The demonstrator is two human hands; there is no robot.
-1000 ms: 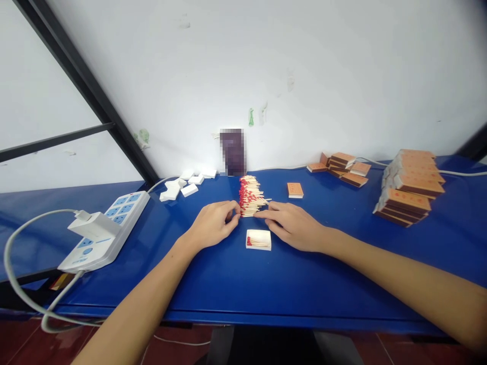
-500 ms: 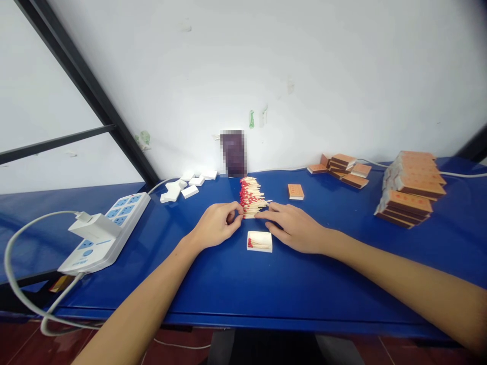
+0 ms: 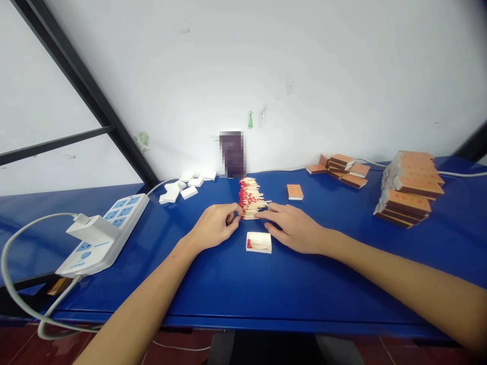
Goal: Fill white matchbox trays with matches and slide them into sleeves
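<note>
A pile of red-headed matches lies in the middle of the blue table, heads to the left. At its near left edge is my left hand, fingers curled, with thumb and index tips close together by the match heads. What is between them, if anything, is too small to make out. My right hand rests at the pile's near right side, fingers stretched and apart, index fingertip touching the bare match ends. Just in front of the pile sits a white matchbox tray with a few matches along its near side.
An orange matchbox lies right of the pile. Stacked matchboxes and a looser heap of boxes stand farther right. White trays lie at back left. A power strip with plugged-in charger and cable occupies the left side.
Both hands stay at the near edge of the match pile with almost no movement. The whole view has shifted very slightly.
</note>
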